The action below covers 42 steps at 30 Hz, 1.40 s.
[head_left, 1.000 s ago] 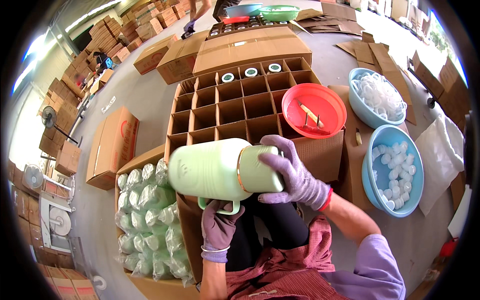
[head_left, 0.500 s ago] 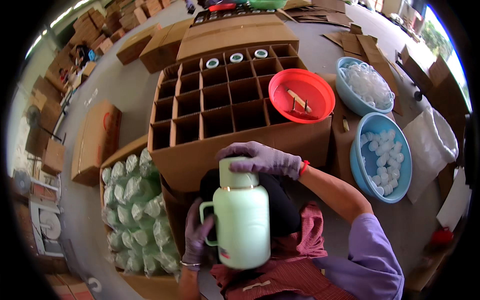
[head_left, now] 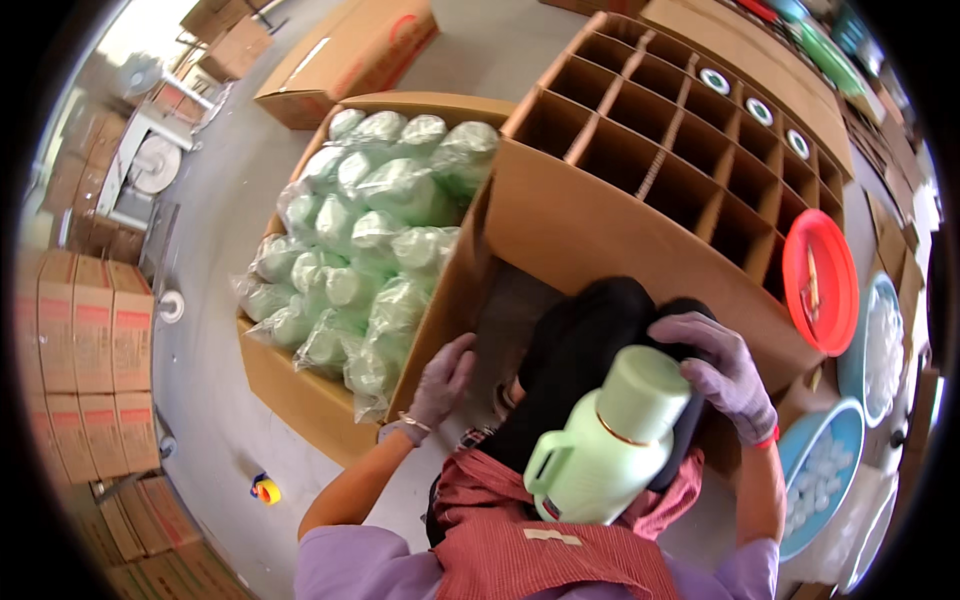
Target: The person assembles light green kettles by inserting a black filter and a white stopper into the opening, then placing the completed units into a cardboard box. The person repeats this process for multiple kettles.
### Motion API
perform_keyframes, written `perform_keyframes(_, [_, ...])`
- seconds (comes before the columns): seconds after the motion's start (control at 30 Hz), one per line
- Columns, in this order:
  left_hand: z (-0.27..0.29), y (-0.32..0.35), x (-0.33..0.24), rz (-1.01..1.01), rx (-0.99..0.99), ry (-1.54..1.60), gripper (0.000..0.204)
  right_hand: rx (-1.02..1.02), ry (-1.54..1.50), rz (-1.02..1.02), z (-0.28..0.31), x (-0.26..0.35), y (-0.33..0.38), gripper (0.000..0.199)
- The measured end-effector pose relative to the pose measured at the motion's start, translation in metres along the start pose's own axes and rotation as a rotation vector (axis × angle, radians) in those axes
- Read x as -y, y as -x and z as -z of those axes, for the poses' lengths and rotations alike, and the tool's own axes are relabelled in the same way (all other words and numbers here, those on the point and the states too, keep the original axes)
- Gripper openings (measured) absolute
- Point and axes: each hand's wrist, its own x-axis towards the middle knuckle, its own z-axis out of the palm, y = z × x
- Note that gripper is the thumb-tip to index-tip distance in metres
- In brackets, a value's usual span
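Since a moment ago our left hand has left the green flask for the wrapped-flask carton, our right hand gripping its top, most divider cells unfilled.

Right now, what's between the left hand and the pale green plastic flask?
Head view: the person's black-trousered knee sits between the left hand and the pale green plastic flask.

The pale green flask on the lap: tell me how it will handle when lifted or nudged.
The pale green flask looks like smooth, stiff plastic, so probably slippery. Tilted on the lap and steadied only by the right hand at its cap, it may tip or roll. Its side handle should give a firmer hold.
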Motion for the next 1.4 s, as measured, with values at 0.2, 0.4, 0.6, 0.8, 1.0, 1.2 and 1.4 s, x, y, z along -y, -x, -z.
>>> perform_keyframes(0.2, [0.020, -0.086, -0.018, -0.145, -0.064, 0.119, 0.030, -0.276, -0.205, -0.265, 0.008, -0.019, -0.034, 0.030])
perform_keyframes(0.4, [0.097, -0.249, 0.063, -0.086, -0.566, -0.543, 0.053, -0.084, 0.243, -0.190, -0.022, -0.024, -0.087, 0.028])
perform_keyframes(0.6, [0.109, -0.326, 0.113, 0.522, -0.425, -1.092, 0.057, -0.109, 0.236, -0.245, -0.025, -0.029, -0.095, 0.030])
perform_keyframes(0.8, [0.180, -0.313, 0.103, 0.017, -0.652, 0.144, 0.017, -0.053, 0.313, -0.152, -0.024, -0.033, -0.102, 0.030])
perform_keyframes(1.0, [0.197, -0.282, 0.052, -0.275, -0.830, 0.167, 0.016, -0.008, 0.233, -0.121, -0.023, -0.042, -0.112, 0.028])
perform_keyframes(1.2, [0.233, -0.289, -0.042, -0.432, -0.877, 0.694, 0.013, -0.042, 0.228, -0.056, -0.026, -0.052, -0.106, 0.027])
perform_keyframes(1.4, [0.268, -0.279, -0.162, -0.672, -0.355, 0.038, 0.026, -0.375, 0.760, 0.269, -0.036, -0.057, -0.143, 0.092])
